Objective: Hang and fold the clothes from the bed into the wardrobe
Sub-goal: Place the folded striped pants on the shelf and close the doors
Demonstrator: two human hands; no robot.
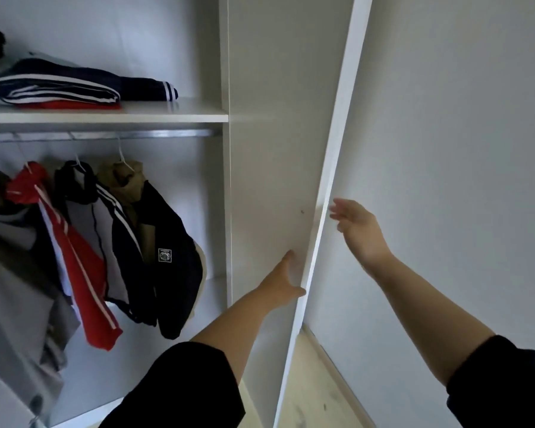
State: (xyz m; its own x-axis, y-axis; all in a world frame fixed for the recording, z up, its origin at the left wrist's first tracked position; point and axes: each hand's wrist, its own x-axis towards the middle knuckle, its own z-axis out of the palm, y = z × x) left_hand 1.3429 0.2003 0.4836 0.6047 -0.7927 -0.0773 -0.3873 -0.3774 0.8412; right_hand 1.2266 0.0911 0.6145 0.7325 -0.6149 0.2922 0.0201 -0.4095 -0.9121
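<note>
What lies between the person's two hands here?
The head view shows the white edge of the open wardrobe door running between them: left hand against its inner face, right hand open just beyond the edge.

The wardrobe (225,57) stands open, and its white door (266,149) is swung out towards the wall (460,149). The left hand (283,279) rests against the door's inner face, with the thumb at its outer edge. The right hand (359,230) is raised just beside that edge with its fingers spread and blurred; whether it touches the edge is unclear. Both forearms are bare below black sleeves (183,387). On the shelf (183,114), a folded navy garment (74,84) with white stripes lies on a folded red one (74,105). Below it, a red striped jacket (84,273), a navy jacket (155,257), an olive garment (127,180) and a grey garment (13,288) hang from the rail (152,134). A strip of light wooden floor (315,390) shows beneath the door.
</note>
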